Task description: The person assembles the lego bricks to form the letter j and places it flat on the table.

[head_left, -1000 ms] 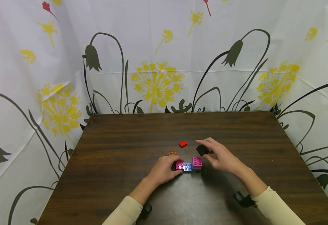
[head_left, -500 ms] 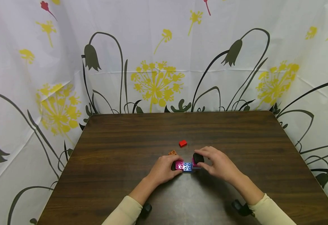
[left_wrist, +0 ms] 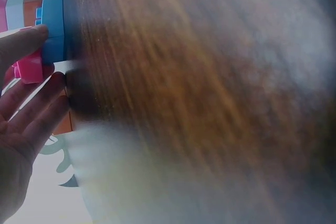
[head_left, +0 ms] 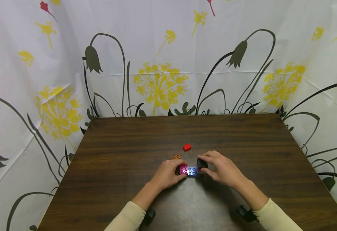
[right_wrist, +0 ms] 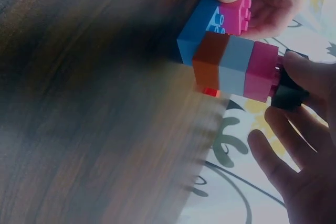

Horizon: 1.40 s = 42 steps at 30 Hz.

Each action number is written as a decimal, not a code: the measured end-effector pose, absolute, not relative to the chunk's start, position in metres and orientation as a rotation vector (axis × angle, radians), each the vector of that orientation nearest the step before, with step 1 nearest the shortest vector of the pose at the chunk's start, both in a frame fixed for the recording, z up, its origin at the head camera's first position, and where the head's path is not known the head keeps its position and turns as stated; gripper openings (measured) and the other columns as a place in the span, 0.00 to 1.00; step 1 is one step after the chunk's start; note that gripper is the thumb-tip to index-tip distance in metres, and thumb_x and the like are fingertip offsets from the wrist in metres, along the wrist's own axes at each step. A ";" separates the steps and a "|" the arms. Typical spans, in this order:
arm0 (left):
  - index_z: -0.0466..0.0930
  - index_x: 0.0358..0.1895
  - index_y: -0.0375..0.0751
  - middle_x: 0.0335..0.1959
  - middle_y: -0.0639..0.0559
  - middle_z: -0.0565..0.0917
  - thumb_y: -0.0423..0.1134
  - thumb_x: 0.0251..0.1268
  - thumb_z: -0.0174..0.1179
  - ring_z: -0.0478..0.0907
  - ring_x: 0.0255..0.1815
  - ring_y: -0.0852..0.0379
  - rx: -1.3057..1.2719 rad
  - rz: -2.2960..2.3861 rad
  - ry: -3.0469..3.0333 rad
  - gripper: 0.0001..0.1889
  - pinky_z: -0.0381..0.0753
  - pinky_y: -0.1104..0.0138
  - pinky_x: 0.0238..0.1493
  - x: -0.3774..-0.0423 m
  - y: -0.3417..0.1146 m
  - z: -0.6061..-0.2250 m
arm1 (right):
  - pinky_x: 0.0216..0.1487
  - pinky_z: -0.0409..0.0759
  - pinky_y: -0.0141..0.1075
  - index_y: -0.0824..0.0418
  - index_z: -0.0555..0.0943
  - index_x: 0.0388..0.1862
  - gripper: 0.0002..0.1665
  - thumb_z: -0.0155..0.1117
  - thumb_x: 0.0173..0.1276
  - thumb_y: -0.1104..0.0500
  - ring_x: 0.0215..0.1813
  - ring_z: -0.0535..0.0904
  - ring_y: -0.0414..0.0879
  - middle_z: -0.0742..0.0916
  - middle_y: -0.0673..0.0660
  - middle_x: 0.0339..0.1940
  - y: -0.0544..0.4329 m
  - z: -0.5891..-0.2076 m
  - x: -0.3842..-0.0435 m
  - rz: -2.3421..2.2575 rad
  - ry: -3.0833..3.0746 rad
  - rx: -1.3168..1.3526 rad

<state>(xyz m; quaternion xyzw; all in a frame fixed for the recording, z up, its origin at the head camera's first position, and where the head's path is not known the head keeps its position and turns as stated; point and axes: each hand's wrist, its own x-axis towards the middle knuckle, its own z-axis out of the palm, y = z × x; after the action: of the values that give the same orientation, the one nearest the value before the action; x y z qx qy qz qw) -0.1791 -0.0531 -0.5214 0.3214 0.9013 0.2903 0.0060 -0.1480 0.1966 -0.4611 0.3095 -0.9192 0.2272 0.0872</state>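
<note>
My left hand (head_left: 166, 175) grips a pink toy building brick (head_left: 183, 169) on the left end of a long blue brick (head_left: 192, 171); its thumb presses near the blue brick's edge in the left wrist view. On the blue brick's right end rises a stack of an orange brick (right_wrist: 210, 59), a light grey-blue brick (right_wrist: 236, 64) and another pink brick (right_wrist: 261, 72). With thumb and fingertips my right hand (head_left: 223, 168) pinches a black brick (right_wrist: 289, 87) over that stack. Pink studs still show below the black brick in the right wrist view.
Behind the left hand lies an orange brick (head_left: 176, 157), partly hidden by fingers. A small red brick (head_left: 187, 147) sits farther back on the dark wooden table (head_left: 122, 138). A floral curtain (head_left: 156, 41) hangs beyond the table's far edge.
My right hand has brought the black brick left and down from beside the stack onto its pink top. My left hand keeps its hold on the other pink brick.
</note>
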 end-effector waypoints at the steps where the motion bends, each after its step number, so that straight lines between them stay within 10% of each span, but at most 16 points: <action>1: 0.83 0.49 0.49 0.44 0.59 0.85 0.44 0.55 0.74 0.79 0.42 0.64 1.006 0.911 2.820 0.18 0.79 0.63 0.47 -0.179 -0.053 -0.522 | 0.49 0.79 0.41 0.59 0.82 0.59 0.28 0.75 0.59 0.55 0.51 0.77 0.43 0.83 0.49 0.49 0.197 -0.461 -0.148 0.676 -2.746 0.925; 42: 0.84 0.49 0.49 0.43 0.58 0.85 0.43 0.54 0.75 0.79 0.41 0.63 0.999 0.937 2.809 0.18 0.79 0.63 0.46 -0.179 -0.053 -0.521 | 0.36 0.78 0.34 0.61 0.80 0.61 0.28 0.73 0.61 0.63 0.36 0.79 0.40 0.83 0.49 0.47 0.201 -0.451 -0.153 0.702 -2.855 0.979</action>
<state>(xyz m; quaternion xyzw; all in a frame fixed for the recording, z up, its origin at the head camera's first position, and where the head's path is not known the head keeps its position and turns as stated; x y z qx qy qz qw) -0.1791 -0.0531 -0.5206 0.3197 0.8988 0.2999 0.0080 -0.1530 0.2008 -0.4510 0.3159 -0.9211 0.2266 0.0216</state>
